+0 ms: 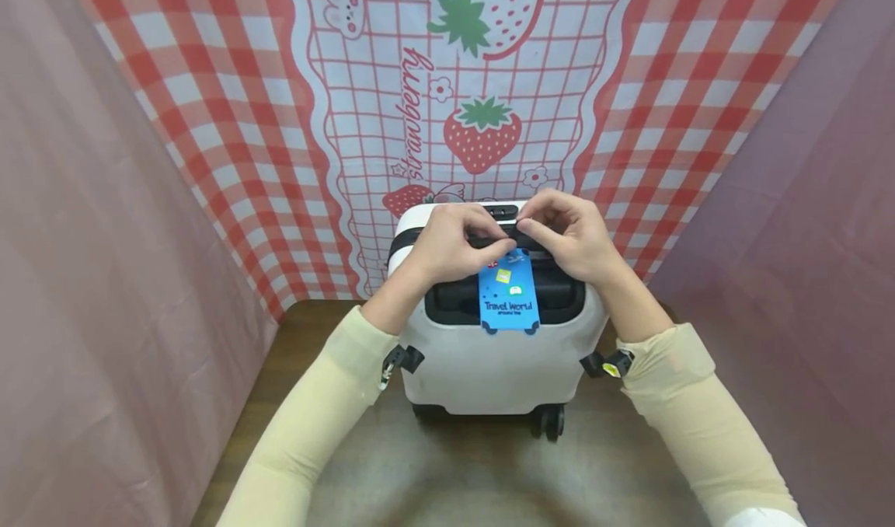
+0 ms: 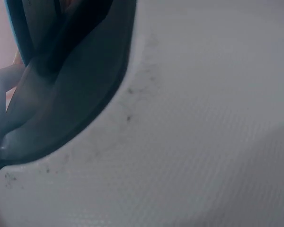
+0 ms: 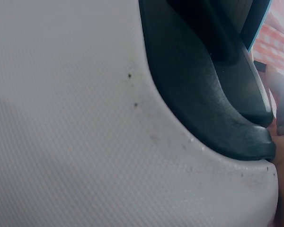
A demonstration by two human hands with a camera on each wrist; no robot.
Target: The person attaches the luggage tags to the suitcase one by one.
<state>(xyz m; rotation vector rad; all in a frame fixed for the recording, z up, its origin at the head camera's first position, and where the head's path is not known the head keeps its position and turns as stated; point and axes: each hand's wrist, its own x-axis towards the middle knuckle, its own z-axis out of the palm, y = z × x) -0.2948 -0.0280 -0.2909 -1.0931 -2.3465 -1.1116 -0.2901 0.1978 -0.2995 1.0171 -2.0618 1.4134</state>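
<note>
A white suitcase (image 1: 489, 371) stands upright, its black recessed handle area towards me. A blue luggage tag (image 1: 509, 319) printed "Travel World" hangs flat over that recess. Just above the tag, my left hand (image 1: 454, 239) pinches its thin strap between thumb and fingertips. My right hand (image 1: 569, 235) pinches at the strap too, slightly higher and to the right. The strap itself is mostly hidden by the fingers. Both wrist views are filled by the suitcase's white shell (image 2: 194, 118) and the dark edge of the recess (image 3: 184, 80); hands show only in slivers there.
A black combination lock (image 1: 502, 212) sits at the suitcase's top behind the fingers. Black wheels (image 1: 552, 420) rest on the brown wooden surface (image 1: 301, 356). Behind hangs a red-checked strawberry cloth (image 1: 482, 134); pink curtains (image 1: 105, 278) close both sides.
</note>
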